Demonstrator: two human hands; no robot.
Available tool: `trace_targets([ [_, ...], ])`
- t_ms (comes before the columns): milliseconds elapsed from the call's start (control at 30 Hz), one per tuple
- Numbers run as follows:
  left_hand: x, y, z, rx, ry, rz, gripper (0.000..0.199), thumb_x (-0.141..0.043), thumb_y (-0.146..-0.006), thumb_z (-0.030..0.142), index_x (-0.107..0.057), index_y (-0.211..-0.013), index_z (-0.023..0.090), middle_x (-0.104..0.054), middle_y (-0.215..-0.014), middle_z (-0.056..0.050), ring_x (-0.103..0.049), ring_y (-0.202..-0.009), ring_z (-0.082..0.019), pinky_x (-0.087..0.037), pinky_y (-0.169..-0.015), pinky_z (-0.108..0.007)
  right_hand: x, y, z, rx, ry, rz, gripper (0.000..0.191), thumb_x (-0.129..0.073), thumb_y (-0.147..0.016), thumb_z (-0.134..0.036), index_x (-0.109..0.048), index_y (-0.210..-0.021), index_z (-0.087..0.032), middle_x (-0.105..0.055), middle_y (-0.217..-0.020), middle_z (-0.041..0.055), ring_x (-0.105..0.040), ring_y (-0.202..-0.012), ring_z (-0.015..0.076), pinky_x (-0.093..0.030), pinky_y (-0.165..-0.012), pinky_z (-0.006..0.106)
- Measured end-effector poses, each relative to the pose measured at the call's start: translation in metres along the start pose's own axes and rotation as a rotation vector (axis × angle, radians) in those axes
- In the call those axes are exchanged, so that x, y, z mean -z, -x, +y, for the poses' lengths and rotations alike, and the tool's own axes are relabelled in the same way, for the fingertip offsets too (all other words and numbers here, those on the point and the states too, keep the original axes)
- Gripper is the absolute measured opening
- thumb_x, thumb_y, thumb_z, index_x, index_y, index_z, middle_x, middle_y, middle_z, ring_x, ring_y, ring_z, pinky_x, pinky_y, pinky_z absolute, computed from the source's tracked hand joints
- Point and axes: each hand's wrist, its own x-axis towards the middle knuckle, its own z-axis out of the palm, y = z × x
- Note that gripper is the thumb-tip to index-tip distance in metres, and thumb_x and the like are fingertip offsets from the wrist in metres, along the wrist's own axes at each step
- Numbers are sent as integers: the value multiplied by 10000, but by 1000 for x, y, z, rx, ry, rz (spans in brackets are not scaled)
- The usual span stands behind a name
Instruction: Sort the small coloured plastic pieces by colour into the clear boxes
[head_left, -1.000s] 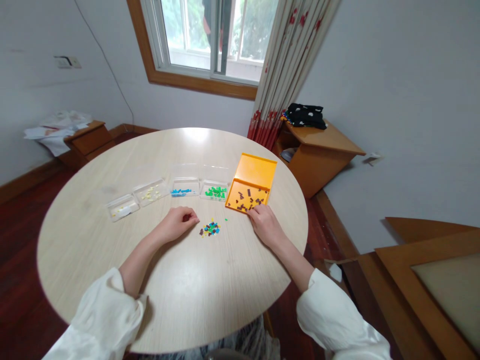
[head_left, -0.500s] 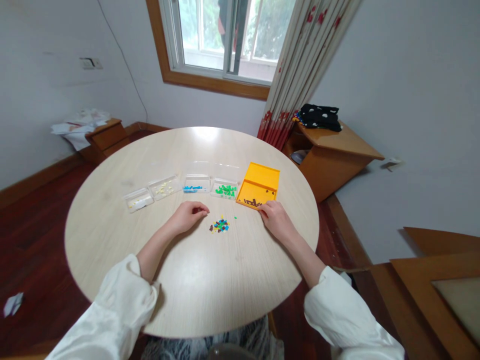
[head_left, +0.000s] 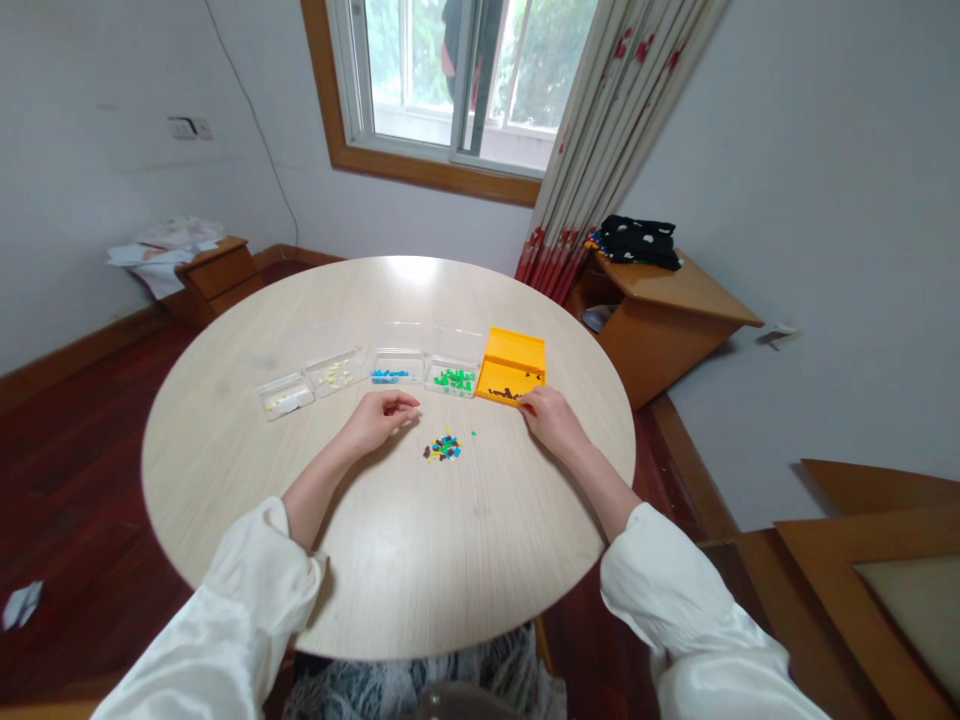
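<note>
My right hand (head_left: 553,418) is closed at the front right corner of an open yellow box (head_left: 512,348), its fingertips gripping the edge. Small dark brown pieces (head_left: 504,393) lie inside the box, mostly along its front. My left hand (head_left: 379,422) rests on the table with fingers curled and tips together; whatever they may pinch is too small to make out. Between the hands lies a mixed pile of tiny coloured pieces (head_left: 444,447), in blue, green, yellow and brown. One green piece (head_left: 473,433) sits apart from it.
Beyond my hands, clear open boxes stand in an arc: one with green pieces (head_left: 454,380), one with blue pieces (head_left: 390,376), and two with pale pieces (head_left: 334,374) on the left. They stand on a round wooden table (head_left: 405,560). A cabinet (head_left: 675,300) is at the right.
The yellow box has turned and shifted slightly left, with my right hand at its corner. My left hand has barely moved; the view has shifted a little.
</note>
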Motion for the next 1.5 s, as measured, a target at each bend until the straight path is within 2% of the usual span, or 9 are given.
trace_targets([
  [133,0,-2,-1,-3,-14,10,327,-678,-620,432,-640,-757,137,-690,-735,-75,-609,-693,-177,-463,-687,-331,14,-2,-9,-20,103,-55,192,-530,-853,-139,-718,-895,-147,-713,-912,122,-626,-852,215,-393,-784,334],
  [233,-1,-2,2,-10,-24,25,296,-636,-644,426,-629,-741,146,-690,-739,-69,-601,-700,-171,-455,-691,-317,27,-6,-21,-43,104,-18,185,-534,-845,-153,-719,-850,-146,-717,-903,130,-626,-861,229,-381,-779,343],
  [367,1,-2,7,-46,-52,100,298,-587,-673,451,-609,-705,156,-657,-708,-46,-567,-669,-155,-432,-667,-292,34,-16,-50,-19,-150,36,181,-537,-838,-167,-716,-840,-146,-722,-887,112,-626,-813,202,-405,-741,304],
  [600,41,-4,6,14,-301,584,209,-544,-720,357,-624,-766,168,-564,-671,-9,-475,-624,-148,-386,-622,-275,1,-27,-100,104,-659,11,155,-548,-818,-169,-700,-790,-152,-692,-757,33,-588,-688,123,-425,-662,229],
  [700,62,-2,4,23,-469,766,192,-514,-752,302,-637,-807,165,-603,-830,-57,-527,-783,-189,-417,-775,-314,-10,-24,-101,124,-695,16,149,-547,-801,-145,-694,-775,-149,-677,-733,22,-575,-679,117,-433,-672,231],
  [833,92,3,-5,55,-643,870,216,-484,-776,260,-659,-837,149,-607,-933,-120,-528,-978,-259,-382,-935,-395,-10,-20,-87,178,-659,-60,151,-560,-783,-102,-702,-812,-146,-685,-803,44,-591,-756,126,-455,-742,256],
  [967,118,11,-17,257,-738,882,242,-499,-752,235,-697,-858,146,-641,-881,-133,-568,-929,-292,-420,-901,-433,-7,-21,-72,239,-646,-172,188,-574,-769,-61,-717,-846,-155,-680,-855,55,-602,-825,133,-464,-798,279],
  [1100,131,17,-22,361,-790,877,276,-518,-737,249,-724,-887,142,-678,-847,-141,-599,-890,-314,-456,-839,-441,-11,-22,-68,284,-657,-213,171,-598,-782,-88,-727,-858,-170,-663,-855,47,-597,-827,134,-465,-777,265],
  [1500,131,17,-16,581,-781,761,329,-593,-640,219,-747,-920,138,-714,-921,-156,-625,-929,-346,-481,-783,-415,-19,-26,-75,344,-571,-239,141,-598,-762,-66,-703,-736,-157,-636,-715,30,-548,-710,126,-411,-701,247],
])
